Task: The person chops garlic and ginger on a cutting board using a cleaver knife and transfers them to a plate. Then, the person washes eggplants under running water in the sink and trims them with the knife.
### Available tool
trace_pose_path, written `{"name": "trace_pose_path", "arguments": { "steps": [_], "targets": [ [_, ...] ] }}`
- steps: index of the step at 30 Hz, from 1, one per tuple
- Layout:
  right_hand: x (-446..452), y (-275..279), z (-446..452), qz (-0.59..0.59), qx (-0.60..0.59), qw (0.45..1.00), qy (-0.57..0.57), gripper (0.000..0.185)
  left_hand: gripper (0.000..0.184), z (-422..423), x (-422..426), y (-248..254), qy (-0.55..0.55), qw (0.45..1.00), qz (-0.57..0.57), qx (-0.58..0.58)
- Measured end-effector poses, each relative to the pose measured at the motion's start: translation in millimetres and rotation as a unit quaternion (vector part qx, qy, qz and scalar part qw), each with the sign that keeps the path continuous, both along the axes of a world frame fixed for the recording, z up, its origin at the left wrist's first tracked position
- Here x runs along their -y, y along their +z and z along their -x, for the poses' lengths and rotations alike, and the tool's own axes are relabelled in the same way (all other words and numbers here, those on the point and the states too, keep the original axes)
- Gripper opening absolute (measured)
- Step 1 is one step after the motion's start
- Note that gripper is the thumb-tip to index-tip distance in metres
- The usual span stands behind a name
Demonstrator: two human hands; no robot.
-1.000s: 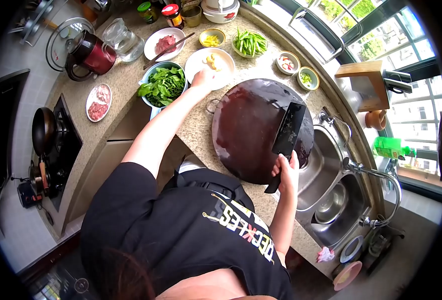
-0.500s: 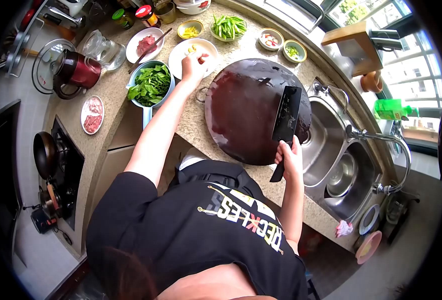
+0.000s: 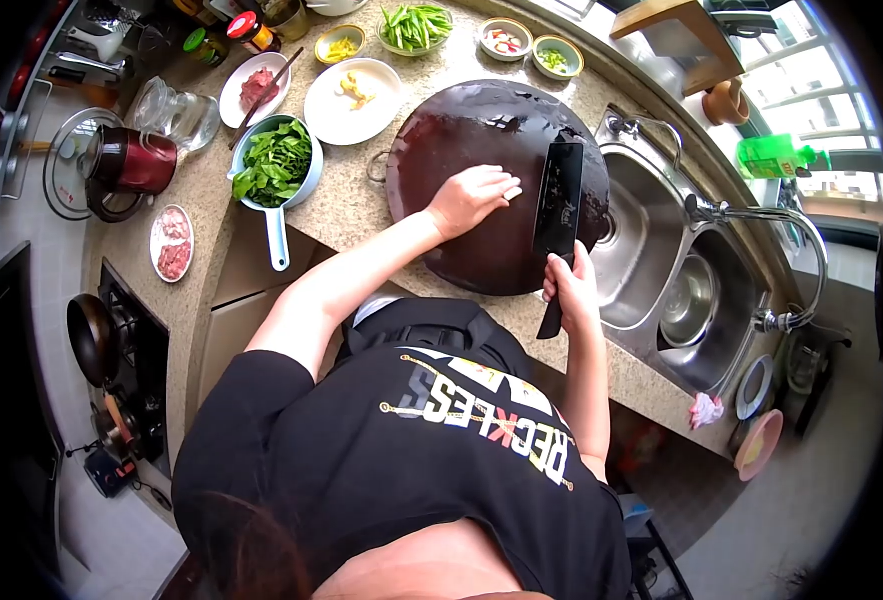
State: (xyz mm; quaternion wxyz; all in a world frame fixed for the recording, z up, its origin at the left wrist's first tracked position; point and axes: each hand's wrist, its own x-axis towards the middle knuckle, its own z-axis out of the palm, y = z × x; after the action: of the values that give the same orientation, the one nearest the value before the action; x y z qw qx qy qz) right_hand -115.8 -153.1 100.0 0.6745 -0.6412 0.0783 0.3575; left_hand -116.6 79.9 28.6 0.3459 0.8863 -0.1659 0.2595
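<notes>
So the right hand [image 3: 574, 287] has its fingers curled tight round the handle of a black cleaver [image 3: 559, 200], blade out over the big dark round board [image 3: 442, 140]. Can't tell if the blade actually touches it. The left hand [image 3: 467, 200] is over the board too, fingers pressed together, tips just beside the blade. There's maybe something small and pale [image 3: 512, 190] in the fingertips, but I can't tell whether it's pinched.

Progress-wise, I'd call it well along. Beyond the left fingers, the yellow bits [image 3: 341, 46], green strips [image 3: 414, 27], red and white slices [image 3: 503, 41] and chopped green bits [image 3: 554, 59] look cut and sorted into bowls. Still looking undone: the pale yellow lumps [image 3: 355, 90] on the white plate [image 3: 347, 127], and probably the red meat [image 3: 258, 86] farther left, with chopsticks [image 3: 268, 98] across its plate.

Leafy greens [image 3: 274, 165] sit in a light blue pan left of the left fingers; the sink [image 3: 630, 225] is right of the right fingers. Main thing in the way is the blade itself, super close to those left fingertips.
</notes>
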Motion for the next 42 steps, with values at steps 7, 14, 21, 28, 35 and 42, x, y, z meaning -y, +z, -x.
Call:
{"name": "trace_pose_path", "arguments": {
  "steps": [7,14,21,28,35,42],
  "targets": [
    [7.5,-16.4,9.9,0.030,0.000,0.999,0.010,0.012,0.021,19.5,-87.8,9.2,0.269,0.961,-0.004,-0.062],
    [-2.4,-15.2,8.3,0.036,0.003,0.999,0.030,0.013,0.023,-10.0,-220.8,-38.5,0.472,0.875,-0.023,-0.108],
    [-6.7,-13.1,7.1,0.054,0.011,0.998,0.040,0.019,0.036,-43.8,-247.5,-41.0,0.422,0.850,0.204,-0.239],
    [-2.2,-22.2,6.8,0.056,0.007,0.998,0.031,0.028,0.016,-42.8,-252.1,-31.0,0.500,0.822,-0.015,-0.273],
    [-5.4,-17.6,7.1,0.103,0.012,0.994,0.029,0.066,0.013,-36.6,-216.9,-7.4,0.494,0.857,-0.046,-0.139],
    [-4.8,-22.8,11.6,0.131,0.044,0.990,0.024,0.063,0.020,21.7,-60.8,22.4,0.052,0.983,0.026,-0.175]
  ]
}}
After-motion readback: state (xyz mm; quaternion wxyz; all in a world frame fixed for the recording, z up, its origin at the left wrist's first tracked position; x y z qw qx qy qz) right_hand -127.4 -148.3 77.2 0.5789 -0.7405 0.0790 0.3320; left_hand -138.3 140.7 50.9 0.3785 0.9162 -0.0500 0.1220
